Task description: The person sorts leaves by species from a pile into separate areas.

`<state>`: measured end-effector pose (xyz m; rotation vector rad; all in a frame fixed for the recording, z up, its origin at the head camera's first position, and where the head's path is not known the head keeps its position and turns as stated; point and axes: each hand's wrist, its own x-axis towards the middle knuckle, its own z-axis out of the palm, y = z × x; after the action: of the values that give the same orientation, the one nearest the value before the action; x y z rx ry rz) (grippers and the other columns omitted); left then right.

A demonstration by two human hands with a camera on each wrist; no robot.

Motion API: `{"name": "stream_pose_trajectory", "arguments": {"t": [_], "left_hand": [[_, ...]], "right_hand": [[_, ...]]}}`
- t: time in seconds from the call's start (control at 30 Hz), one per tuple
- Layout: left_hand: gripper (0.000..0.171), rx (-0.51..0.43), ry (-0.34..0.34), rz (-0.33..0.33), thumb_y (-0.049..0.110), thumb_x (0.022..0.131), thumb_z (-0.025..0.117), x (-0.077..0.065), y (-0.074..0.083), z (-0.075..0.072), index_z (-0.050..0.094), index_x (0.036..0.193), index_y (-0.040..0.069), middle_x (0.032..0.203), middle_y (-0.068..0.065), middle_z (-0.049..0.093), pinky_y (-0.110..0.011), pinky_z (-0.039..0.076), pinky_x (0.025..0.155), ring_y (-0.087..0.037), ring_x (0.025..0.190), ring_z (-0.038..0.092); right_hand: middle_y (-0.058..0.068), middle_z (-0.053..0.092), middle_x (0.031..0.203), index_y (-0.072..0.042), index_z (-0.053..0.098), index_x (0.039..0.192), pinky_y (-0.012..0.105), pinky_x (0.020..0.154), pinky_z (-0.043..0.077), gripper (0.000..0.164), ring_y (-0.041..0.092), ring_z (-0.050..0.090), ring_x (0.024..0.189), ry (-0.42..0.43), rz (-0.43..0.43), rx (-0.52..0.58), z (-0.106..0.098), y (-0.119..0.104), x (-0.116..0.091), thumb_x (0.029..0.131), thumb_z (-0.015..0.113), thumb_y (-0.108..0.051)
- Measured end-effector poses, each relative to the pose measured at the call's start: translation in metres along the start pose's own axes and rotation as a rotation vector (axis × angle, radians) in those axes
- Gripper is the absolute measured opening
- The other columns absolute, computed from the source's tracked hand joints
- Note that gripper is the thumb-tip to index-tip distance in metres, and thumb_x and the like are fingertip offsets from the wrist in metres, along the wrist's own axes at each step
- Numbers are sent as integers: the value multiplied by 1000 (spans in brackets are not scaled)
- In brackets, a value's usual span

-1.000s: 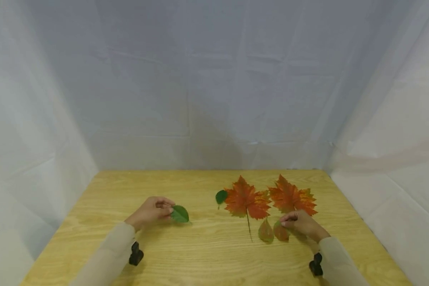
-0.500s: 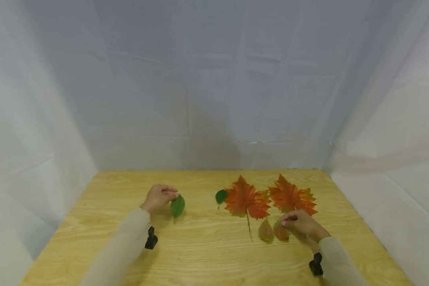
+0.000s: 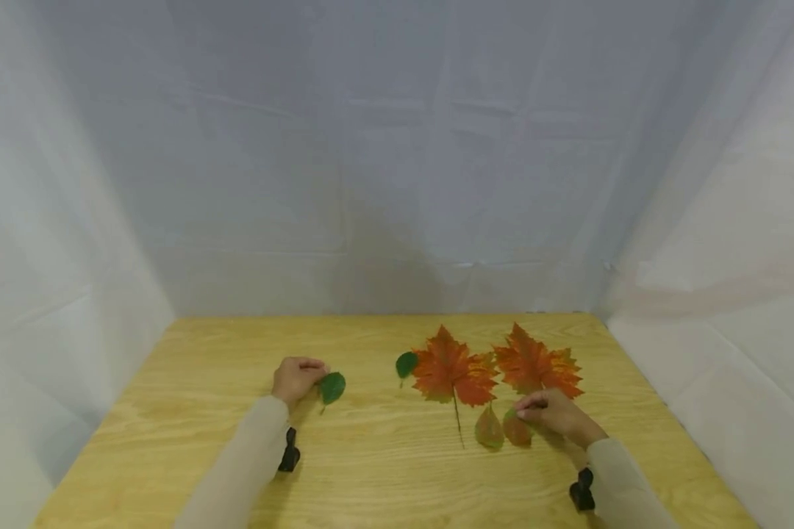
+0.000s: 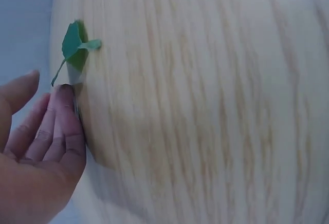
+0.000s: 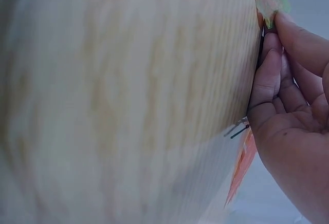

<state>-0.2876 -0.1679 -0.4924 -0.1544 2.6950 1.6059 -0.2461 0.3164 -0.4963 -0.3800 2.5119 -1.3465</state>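
A toothed green leaf [image 3: 332, 388] lies by the fingertips of my left hand [image 3: 298, 378], on the left half of the wooden table. In the left wrist view the thumb [image 4: 23, 90] stands apart from the fingers, and the leaf [image 4: 74, 41] is just past the fingertips. My right hand [image 3: 559, 417] pinches the top of a reddish-green leaf [image 3: 517, 430] at the tabletop; in the right wrist view the thumb tip meets this leaf's pale edge [image 5: 271, 0]. A similar brownish-green leaf [image 3: 490, 430] lies to its left.
Two orange-red maple leaves [image 3: 453, 367] [image 3: 532, 360] lie flat behind the right hand's leaf, one with a long stem. A small dark green leaf [image 3: 406, 364] touches the left maple leaf. Pale sheeting [image 3: 397, 184] hangs behind the wooden table [image 3: 384, 470] and at both sides.
My left hand has moved away and slightly right, turned the green leaf so its stem points toward me, and set it down with the thumb now apart. The right hand has stayed in place.
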Motion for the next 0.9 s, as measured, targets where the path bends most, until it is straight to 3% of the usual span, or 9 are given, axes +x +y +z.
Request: {"name": "stream_pose_trajectory", "arguments": {"t": [0.13, 0.3, 0.43, 0.6, 0.9], "left_hand": [[26, 62, -21, 21, 15, 89, 68, -4, 1, -3, 69, 103, -7, 104, -21, 69, -47, 49, 89, -37, 100, 62], [21, 59, -71, -47, 15, 86, 71, -9, -2, -5, 71, 92, -6, 83, -12, 70, -34, 55, 68, -22, 75, 65], [17, -30, -86, -106, 10, 86, 70, -14, -4, -3, 71, 90, -6, 72, -7, 68, -24, 54, 55, -12, 60, 63], [16, -144, -42, -137, 5, 88, 67, -20, -5, -1, 70, 95, -10, 72, -8, 68, -21, 55, 55, -8, 57, 63], [21, -254, 22, -152, 7, 89, 66, -23, -9, 3, 68, 100, -12, 73, -8, 69, -20, 55, 56, -7, 57, 65]], "right_hand": [[20, 64, 114, 3, 70, 105, 30, 79, 55, 21, 23, 63, 97, 1, 8, 14, 0, 1, -1, 91, 65, -12], [20, 65, 113, 3, 70, 105, 30, 79, 55, 21, 23, 63, 96, 0, 20, 14, 1, 0, -1, 91, 65, -12], [20, 64, 114, 3, 70, 105, 30, 78, 55, 20, 23, 63, 96, 5, 27, 9, 2, 0, -2, 91, 65, -11], [20, 64, 113, 3, 70, 104, 30, 76, 55, 20, 23, 63, 95, 6, 25, 9, 1, 0, -2, 91, 65, -11], [19, 65, 111, 5, 69, 105, 27, 74, 55, 20, 18, 63, 91, -3, 17, 14, 0, -4, -3, 92, 64, -9]]}}
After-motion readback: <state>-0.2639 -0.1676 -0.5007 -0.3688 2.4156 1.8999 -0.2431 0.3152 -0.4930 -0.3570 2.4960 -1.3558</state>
